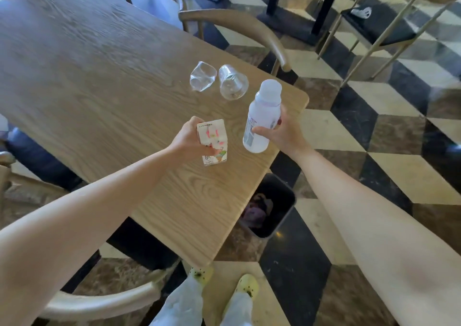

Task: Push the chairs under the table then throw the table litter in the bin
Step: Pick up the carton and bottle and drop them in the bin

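My left hand point(185, 138) grips a small white drink carton point(214, 136) with pink and green print, held over the wooden table point(99, 81). A white plastic bottle point(262, 116) with a white cap is held in my right hand point(284, 131), near the table's right corner. Two clear plastic cups lie on their sides just beyond: a crushed cup point(202, 79) and a second cup point(233, 83). A black bin point(279, 211) with rubbish inside stands on the floor beside the table's near right edge. A wooden chair point(249, 30) is tucked in at the table's far right.
Another curved chair back point(99, 303) is at the lower left by my legs, and a chair arm point(5, 161) shows at the left edge. Across the chequered floor stand a black table base point(294, 23) and a metal-framed chair point(379, 30) with a black seat.
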